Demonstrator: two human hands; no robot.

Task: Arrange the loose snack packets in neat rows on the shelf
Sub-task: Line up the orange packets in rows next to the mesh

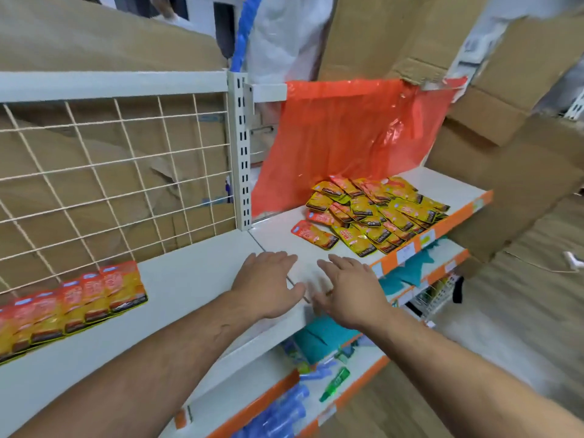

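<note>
White shelf (189,279) runs the full width, with a wire grid back (110,172) on the left bay and an orange plastic bag (347,134) draped behind the right bay.

Loose pile of snack packets (379,213) sits on the right bay near the front edge, jumbled and overlapping, yellow and red mixed. Finished row (79,305) is at far left, packets upright-faced and overlapped edge to edge. Bare shelf lies between the two.

Left hand (268,282) and right hand (354,292) are both over that bare stretch, side by side, palms down, fingers straight and spread, holding nothing. Right one is motion-blurred; can't tell if either actually touches the surface.

One stray red packet (314,235) lies just ahead of the fingertips, at the near edge of the pile.

My read: between batches, reaching for more stock. Next move calls for gathering a handful off the pile, probably starting with that stray. Then square them up and carry them left to extend the row. The pile looks slippery, so small grabs.
</note>
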